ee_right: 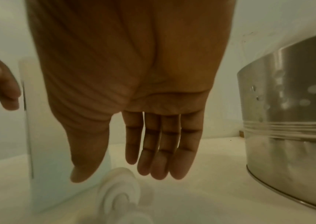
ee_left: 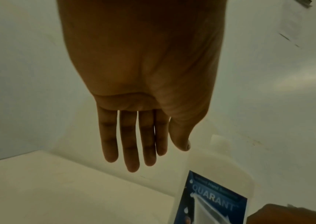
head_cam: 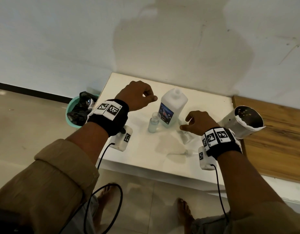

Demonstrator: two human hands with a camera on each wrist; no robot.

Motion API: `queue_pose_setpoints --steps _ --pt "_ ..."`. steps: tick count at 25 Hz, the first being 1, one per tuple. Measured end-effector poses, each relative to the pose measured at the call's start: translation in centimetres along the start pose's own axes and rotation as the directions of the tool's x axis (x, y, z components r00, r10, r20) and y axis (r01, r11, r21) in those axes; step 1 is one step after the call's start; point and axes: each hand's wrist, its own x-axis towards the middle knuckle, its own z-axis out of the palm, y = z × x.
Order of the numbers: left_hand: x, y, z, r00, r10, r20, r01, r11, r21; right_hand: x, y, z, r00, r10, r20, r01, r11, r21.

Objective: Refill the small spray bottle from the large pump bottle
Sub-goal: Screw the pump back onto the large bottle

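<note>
Standing upright, necks up, large bottle (head_cam: 173,108) and small bottle (head_cam: 153,123); left hand (head_cam: 137,97), right hand (head_cam: 199,123) released, empty.

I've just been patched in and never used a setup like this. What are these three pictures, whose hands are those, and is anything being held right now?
No machine here: a person wears one camera on the head and one on each wrist. The big picture is the head view, looking down at a white table. The other two look along each palm toward the fingers. The left hand and the right hand hang over the table with relaxed fingers, holding nothing. Between them stands the large bottle, its neck open and its pump off, and in front of it the small bottle with a small funnel in its neck. A white pump part lies under the right hand. A metal pot sits to the right.
</note>
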Motion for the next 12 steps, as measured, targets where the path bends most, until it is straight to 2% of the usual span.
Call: queue_pose_setpoints --steps 3,7,9,12 --pt "0.3 0.3 0.2 1.0 0.015 -0.028 -0.015 1.0 -0.013 0.5 -0.2 1.0 1.0 0.025 0.016 -0.023 0.993 -0.114" --pt "0.5 0.8 0.6 0.999 0.044 -0.029 -0.044 0.999 -0.018 0.4 -0.3 1.7 0.999 0.025 0.028 -0.021 0.99 -0.139" --pt "0.5 0.9 0.9 0.998 0.054 -0.015 -0.054 0.998 -0.013 0.3 -0.4 1.5 1.0 0.031 0.002 -0.031 0.995 -0.093" --pt "0.4 1.2 1.3 0.997 0.073 0.007 -0.073 0.997 -0.001 -0.1 -1.0 -0.2 0.989 0.048 -0.14 -0.041 0.998 0.05"
